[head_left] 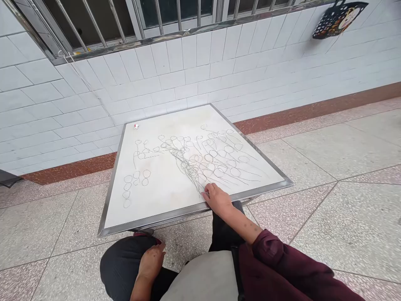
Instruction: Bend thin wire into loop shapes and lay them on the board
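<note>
Some wires [188, 166] lay bunched, others still loose. The right hand [219, 201] curled its fingers beside them, pinch unclear; the left hand [152, 260] rested half-curled.

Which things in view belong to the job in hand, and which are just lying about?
Likely in the job:
- thin looped wires, spread and bunched
- right hand, at the bunch's near end
- white-topped table under them

Likely just about:
- small red-and-white item, far left corner
- patterned bag, hanging by the wall
</note>
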{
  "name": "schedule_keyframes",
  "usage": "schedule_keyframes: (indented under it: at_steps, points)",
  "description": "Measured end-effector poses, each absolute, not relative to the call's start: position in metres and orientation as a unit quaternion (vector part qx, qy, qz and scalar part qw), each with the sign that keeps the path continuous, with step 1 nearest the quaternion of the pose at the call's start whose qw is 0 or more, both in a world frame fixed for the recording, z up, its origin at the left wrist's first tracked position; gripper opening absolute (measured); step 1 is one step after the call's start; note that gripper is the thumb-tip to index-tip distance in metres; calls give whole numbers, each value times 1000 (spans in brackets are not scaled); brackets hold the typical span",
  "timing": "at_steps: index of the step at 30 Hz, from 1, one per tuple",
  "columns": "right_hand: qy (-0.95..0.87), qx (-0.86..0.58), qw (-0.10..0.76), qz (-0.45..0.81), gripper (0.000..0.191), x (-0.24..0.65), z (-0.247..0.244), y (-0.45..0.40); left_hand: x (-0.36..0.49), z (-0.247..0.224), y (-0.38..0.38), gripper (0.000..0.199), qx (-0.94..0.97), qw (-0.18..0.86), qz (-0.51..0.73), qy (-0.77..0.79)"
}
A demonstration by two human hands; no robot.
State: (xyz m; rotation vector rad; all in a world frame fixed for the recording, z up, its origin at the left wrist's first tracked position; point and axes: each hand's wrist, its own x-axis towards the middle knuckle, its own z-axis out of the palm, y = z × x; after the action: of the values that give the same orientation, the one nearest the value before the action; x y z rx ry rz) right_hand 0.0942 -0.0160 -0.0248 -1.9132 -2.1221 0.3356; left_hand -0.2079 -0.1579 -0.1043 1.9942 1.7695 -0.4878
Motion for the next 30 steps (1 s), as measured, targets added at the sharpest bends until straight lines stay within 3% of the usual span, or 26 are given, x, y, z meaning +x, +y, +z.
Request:
schedule_keyframes:
  at_steps: [16,24,30]
  points:
    - [-719,-681,96,103,10,110,-28,-16,-207,-110,-162,26,710,235,-170,642]
    - [-716,-638,211,189,16,130,-33,-15,-209,-120,-171,32,681,264,-148,667]
    - [-612,-623,364,325,27,132,-17,-14,-208,-110,-172,32,658,313,-70,681]
